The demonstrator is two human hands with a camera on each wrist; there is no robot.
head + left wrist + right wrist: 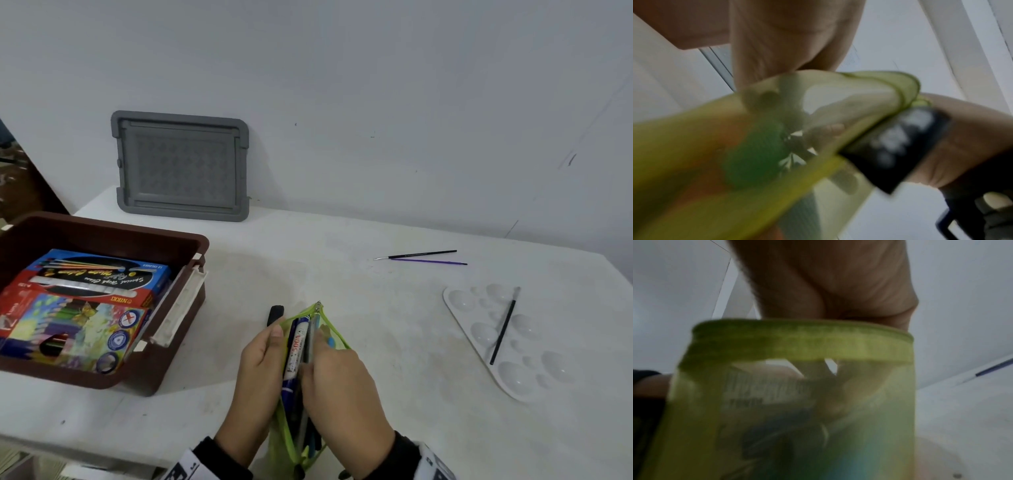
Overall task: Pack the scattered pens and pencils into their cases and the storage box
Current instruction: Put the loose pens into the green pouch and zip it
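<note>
A green mesh pencil case (337, 337) is held up over the table's near edge, its zip mouth spread wide. My left hand (263, 356) grips its left rim, thumb on the edge. My right hand (329, 370) curls over the right rim, fingers against the pens inside. A blue-and-white marker (296, 346) and several thinner pens stand in the case. Both wrist views are blurred: the case (715, 154) (797, 340) fills each, with fingers showing through the mesh. A short black object (275, 315) lies on the table just beyond the case.
A brown storage box (191, 246) at the left holds cartons of coloured pencils. Its grey lid (181, 166) leans on the wall. A black brush (421, 254) and a purple brush (431, 262) lie far right. A white palette (520, 380) carries another black brush (501, 334).
</note>
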